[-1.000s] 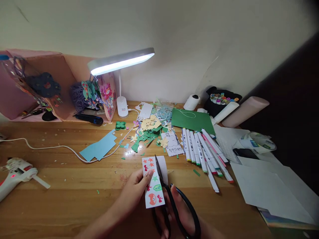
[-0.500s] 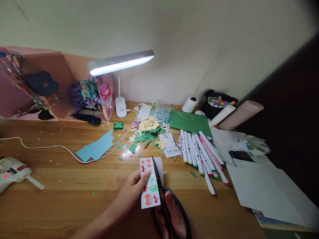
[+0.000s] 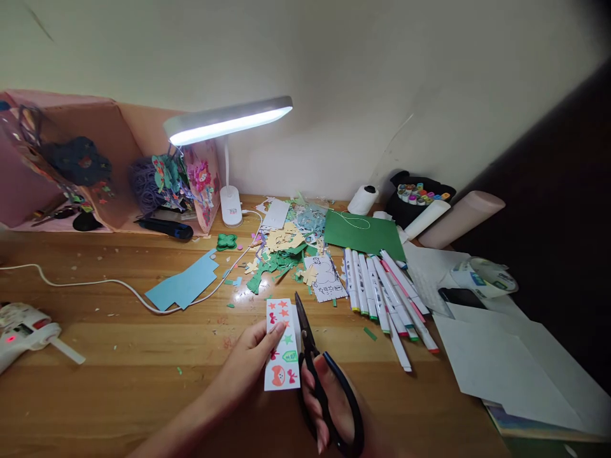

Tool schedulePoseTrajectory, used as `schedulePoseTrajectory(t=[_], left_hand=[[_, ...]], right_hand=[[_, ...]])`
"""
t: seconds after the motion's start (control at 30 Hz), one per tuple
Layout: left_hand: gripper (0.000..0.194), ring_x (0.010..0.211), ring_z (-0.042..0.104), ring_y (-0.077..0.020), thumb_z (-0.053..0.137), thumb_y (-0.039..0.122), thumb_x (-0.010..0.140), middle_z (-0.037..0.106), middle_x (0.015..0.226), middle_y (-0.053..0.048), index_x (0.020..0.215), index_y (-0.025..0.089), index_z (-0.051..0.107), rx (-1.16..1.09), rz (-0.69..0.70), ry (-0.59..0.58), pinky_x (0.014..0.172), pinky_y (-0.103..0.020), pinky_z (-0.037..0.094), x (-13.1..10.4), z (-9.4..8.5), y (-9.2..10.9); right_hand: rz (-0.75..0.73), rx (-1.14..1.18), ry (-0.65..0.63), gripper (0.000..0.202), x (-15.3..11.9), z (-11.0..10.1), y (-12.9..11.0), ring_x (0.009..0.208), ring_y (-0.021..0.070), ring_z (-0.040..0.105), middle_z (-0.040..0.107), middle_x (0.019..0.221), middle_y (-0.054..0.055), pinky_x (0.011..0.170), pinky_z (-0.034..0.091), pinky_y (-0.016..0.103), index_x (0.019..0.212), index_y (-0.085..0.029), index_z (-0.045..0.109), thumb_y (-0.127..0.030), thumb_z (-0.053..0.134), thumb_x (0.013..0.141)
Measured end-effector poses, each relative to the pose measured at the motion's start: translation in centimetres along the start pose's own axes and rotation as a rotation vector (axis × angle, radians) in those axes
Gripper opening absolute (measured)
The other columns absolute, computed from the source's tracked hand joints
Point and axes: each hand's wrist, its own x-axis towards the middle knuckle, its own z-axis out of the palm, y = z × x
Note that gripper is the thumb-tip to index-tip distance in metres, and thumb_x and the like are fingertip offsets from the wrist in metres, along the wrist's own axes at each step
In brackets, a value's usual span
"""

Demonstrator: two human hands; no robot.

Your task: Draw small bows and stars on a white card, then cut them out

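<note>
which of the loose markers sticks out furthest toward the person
The white marker with the pale end, pointing toward the person. That end reaches past all the others, including the red-ended marker to its right.

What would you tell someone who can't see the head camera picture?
The left hand holds a white strip with coloured drawings beside black scissors in the right hand. Beyond lie paper scraps, markers and a lit lamp.

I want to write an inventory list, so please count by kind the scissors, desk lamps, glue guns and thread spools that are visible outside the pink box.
Scissors: 1
Desk lamp: 1
Glue gun: 1
Thread spool: 1
Total: 4
</note>
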Motion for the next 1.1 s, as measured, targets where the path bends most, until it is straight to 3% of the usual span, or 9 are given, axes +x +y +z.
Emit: schedulePoseTrajectory(t=[0.13,0.23,0.33,0.4,0.53,0.67,0.87,1.0,1.1], left_hand=[[0.045,0.051,0.050,-0.0107,0.068,0.057,0.066,0.058,0.061,0.001,0.076,0.013,0.060,0.068,0.018,-0.026,0.048,-0.020,0.037,0.1,-0.4,-0.3],[0.043,0.053,0.047,-0.0096,0.063,0.055,0.073,0.057,0.063,0.001,0.077,0.012,0.062,0.178,0.065,-0.149,0.050,-0.019,0.035,-0.1,-0.5,-0.2],[0.039,0.057,0.044,-0.0090,0.055,0.050,0.082,0.058,0.069,-0.001,0.081,0.012,0.067,0.330,0.116,-0.333,0.053,-0.019,0.033,-0.8,-0.3,0.3],[0.037,0.059,0.044,-0.0094,0.053,0.047,0.084,0.058,0.073,-0.001,0.084,0.013,0.068,0.427,0.131,-0.379,0.054,-0.019,0.032,-1.1,-0.2,0.5],[0.037,0.059,0.044,-0.0106,0.056,0.049,0.081,0.053,0.066,0.001,0.072,0.013,0.060,0.536,0.150,-0.223,0.051,-0.019,0.031,-0.7,-0.7,0.0],[0.041,0.056,0.046,-0.0101,0.063,0.054,0.072,0.055,0.062,0.002,0.070,0.016,0.049,0.397,0.120,-0.164,0.051,-0.020,0.032,0.4,-1.6,-0.1],[0.044,0.061,0.056,-0.0124,0.075,0.046,0.062,0.064,0.073,-0.002,0.085,0.015,0.055,0.242,0.089,-0.064,0.058,-0.023,0.043,0.7,-2.0,0.7],[0.047,0.058,0.055,-0.0117,0.079,0.044,0.058,0.065,0.073,-0.002,0.088,0.014,0.059,0.163,0.092,0.072,0.053,-0.020,0.040,0.7,-1.8,0.4],[0.042,0.059,0.055,-0.0118,0.076,0.047,0.062,0.066,0.074,-0.003,0.083,0.013,0.063,0.144,0.096,0.093,0.053,-0.020,0.038,0.5,-1.5,0.3]], right_hand=[[-0.104,-0.025,0.053,0.062,0.5,-0.6,-0.7,0.022,0.0031,0.035,0.040,0.041,-0.010,0.024,0.034,0.014,0.068,-0.019,0.042,-0.081,0.042,0.067],[-0.209,-0.118,0.116,0.062,0.6,-1.1,-2.2,0.027,0.0049,0.041,0.043,0.045,-0.009,0.029,0.038,0.016,0.073,-0.017,0.048,-0.079,0.039,0.070],[-0.320,-0.371,0.157,0.046,0.2,-1.4,-4.1,0.040,0.0080,0.052,0.053,0.050,-0.005,0.042,0.043,0.018,0.079,-0.015,0.052,-0.061,0.056,0.076],[-0.335,-0.481,0.145,0.039,0.0,-1.7,-5.0,0.040,0.0081,0.050,0.053,0.046,-0.005,0.042,0.041,0.018,0.080,-0.015,0.052,-0.052,0.061,0.077],[-0.348,-0.488,0.157,0.035,0.3,-2.3,-5.0,0.035,0.0071,0.046,0.049,0.043,-0.008,0.038,0.039,0.018,0.076,-0.016,0.050,-0.049,0.062,0.078],[-0.402,-0.419,0.197,0.035,0.7,-2.7,-4.5,0.032,0.0064,0.047,0.053,0.047,-0.007,0.038,0.045,0.019,0.075,-0.017,0.050,-0.049,0.063,0.077],[-0.482,-0.347,0.278,0.036,0.8,-2.5,-4.7,0.033,0.0066,0.051,0.066,0.062,0.001,0.037,0.047,0.019,0.075,-0.015,0.053,-0.049,0.066,0.074],[-0.465,-0.174,0.314,0.044,1.1,-1.7,-4.8,0.027,0.0075,0.048,0.068,0.059,0.003,0.031,0.045,0.020,0.071,-0.016,0.050,-0.052,0.074,0.061],[-0.402,-0.107,0.300,0.048,1.1,-1.3,-4.7,0.024,0.0073,0.046,0.068,0.056,0.002,0.028,0.043,0.020,0.068,-0.017,0.048,-0.052,0.077,0.054]])
